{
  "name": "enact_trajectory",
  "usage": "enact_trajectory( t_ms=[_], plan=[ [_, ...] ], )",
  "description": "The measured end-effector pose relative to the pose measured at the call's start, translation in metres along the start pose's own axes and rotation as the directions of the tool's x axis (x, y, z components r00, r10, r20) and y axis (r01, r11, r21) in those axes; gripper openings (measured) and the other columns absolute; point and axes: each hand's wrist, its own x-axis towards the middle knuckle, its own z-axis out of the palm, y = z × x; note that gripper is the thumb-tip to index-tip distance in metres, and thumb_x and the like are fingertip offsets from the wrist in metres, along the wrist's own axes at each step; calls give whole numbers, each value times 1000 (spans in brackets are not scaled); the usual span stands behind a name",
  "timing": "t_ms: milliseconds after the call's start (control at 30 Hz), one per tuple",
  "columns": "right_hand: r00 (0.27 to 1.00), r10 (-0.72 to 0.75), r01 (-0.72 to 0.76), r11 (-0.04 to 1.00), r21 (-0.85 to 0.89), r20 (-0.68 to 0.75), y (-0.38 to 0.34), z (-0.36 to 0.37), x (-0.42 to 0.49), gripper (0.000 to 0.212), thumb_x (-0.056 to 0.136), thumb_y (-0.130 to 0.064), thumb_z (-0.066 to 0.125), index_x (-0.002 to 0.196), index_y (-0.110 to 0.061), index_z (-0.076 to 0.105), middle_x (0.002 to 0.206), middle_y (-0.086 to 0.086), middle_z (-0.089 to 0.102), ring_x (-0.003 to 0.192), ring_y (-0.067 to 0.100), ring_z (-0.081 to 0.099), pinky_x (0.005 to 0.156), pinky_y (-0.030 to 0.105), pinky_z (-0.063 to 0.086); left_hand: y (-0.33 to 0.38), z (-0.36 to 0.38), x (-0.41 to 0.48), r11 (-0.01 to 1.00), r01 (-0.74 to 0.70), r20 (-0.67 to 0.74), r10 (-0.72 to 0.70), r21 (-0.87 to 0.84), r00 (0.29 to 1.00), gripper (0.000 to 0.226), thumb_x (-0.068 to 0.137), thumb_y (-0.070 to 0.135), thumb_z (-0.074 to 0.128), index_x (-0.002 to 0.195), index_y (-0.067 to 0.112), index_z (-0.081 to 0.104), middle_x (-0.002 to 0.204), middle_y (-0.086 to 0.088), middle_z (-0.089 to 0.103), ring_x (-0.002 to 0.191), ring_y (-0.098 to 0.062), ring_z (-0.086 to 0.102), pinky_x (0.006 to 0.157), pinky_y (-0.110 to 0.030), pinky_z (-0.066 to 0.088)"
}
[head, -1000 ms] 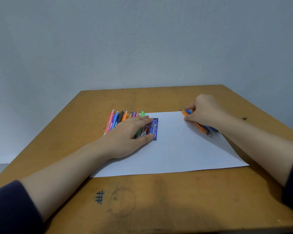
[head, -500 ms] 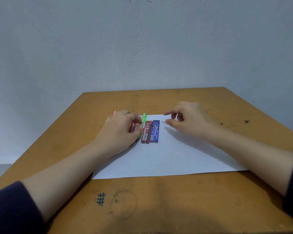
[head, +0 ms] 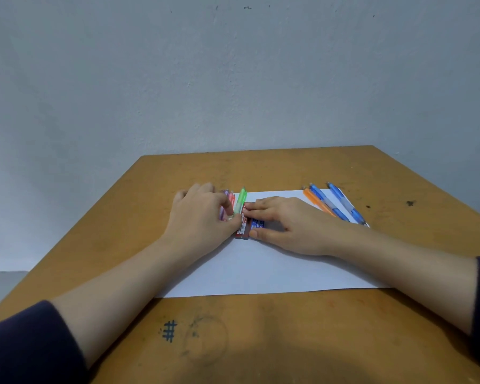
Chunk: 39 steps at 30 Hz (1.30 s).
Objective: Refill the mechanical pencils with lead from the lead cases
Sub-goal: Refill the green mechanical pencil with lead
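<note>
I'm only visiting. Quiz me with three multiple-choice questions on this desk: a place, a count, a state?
1. The orange pencil lies: A) in a cup B) at the far right of the paper C) on the floor.
2. Pencils in that right-side group: A) one B) six C) three.
3. The red lead case is: A) lying flat B) standing upright C) lifted.
Answers: B, it lies on the sheet's right end; C, one orange, two blue pencils; A, flat between left hand and right hand.
</note>
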Motion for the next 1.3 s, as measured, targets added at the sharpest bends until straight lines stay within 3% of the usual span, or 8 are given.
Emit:
enact_trajectory(
  t_ms=[133, 533, 767, 967, 1067, 1167, 1233, 1300],
  plan=[
    [999, -2, 3, 1000, -30, 46, 1, -1, -2, 52, 97, -39, 46, 144, -21, 37, 153, -7, 30, 141, 6, 23, 115, 27, 20, 2, 0, 0, 999, 26, 6, -26, 39, 1000, 24, 84, 49, 56, 87, 28, 69, 74, 11, 36, 89, -11, 37, 80, -29, 19],
    [996, 7, 2, 994, -109, 85, 4, -7, -7, 53, 97, -42, 44, 146, -23, 32, 154, -11, 25, 142, 3, 19, 116, 29, 20, 1, 1, -1, 995, 103, -27, -103, 12, 994, 29, 81, 53, 62, 92, 30, 76, 87, 9, 67, 99, -12, 49, 89, -32, 26],
    [999, -10, 14, 996, -88, 42, 6, -6, -9, 52, 96, -41, 47, 144, -21, 38, 153, -10, 29, 141, 3, 22, 114, 22, 17, -3, -2, 1, 982, 95, -272, -137, -163, 952, 15, 77, 40, 71, 85, 29, 76, 64, 11, 50, 81, -12, 41, 78, -33, 25],
    [966, 72, -57, 996, 70, -247, 3, -9, -10, 35, 95, -28, 53, 126, -14, 60, 133, 0, 57, 126, 11, 47, 100, 16, 31, -8, -5, 2, 937, 3, -389, -147, -349, 910, 20, 74, 44, 69, 87, 32, 77, 63, 12, 49, 75, -13, 41, 69, -39, 40],
    [886, 212, -160, 975, 157, -412, 9, -11, -8, 31, 93, -24, 57, 120, -11, 65, 124, 1, 63, 107, 7, 55, 80, 9, 30, -8, -6, 2, 919, -24, -380, -139, -394, 914, 17, 75, 36, 77, 91, 32, 76, 81, 10, 60, 87, -11, 46, 72, -30, 39],
    [796, 297, -230, 954, 191, -527, 19, -13, -7, 26, 91, -21, 61, 112, -10, 69, 108, 4, 71, 73, -4, 51, 66, 16, 29, -8, -9, 1, 871, -13, -309, -160, -491, 937, 17, 77, 24, 78, 94, 25, 77, 86, 14, 67, 86, 3, 56, 72, -11, 42],
    [759, 285, -192, 957, 216, -585, 23, -13, -6, 28, 89, -15, 62, 115, -8, 67, 97, 1, 71, 60, -10, 49, 63, 14, 32, -8, -9, 1, 835, 22, -245, -187, -551, 951, 18, 79, 23, 76, 96, 24, 76, 81, 21, 63, 82, 13, 56, 68, -4, 41],
    [724, 245, -114, 965, 238, -645, 24, -13, -5, 34, 87, -7, 63, 121, -6, 63, 89, -1, 68, 64, -7, 53, 67, 4, 37, -8, -9, 1, 826, 24, -227, -182, -563, 957, 18, 79, 23, 76, 97, 23, 76, 79, 25, 61, 82, 13, 57, 66, -5, 43]
  ],
)
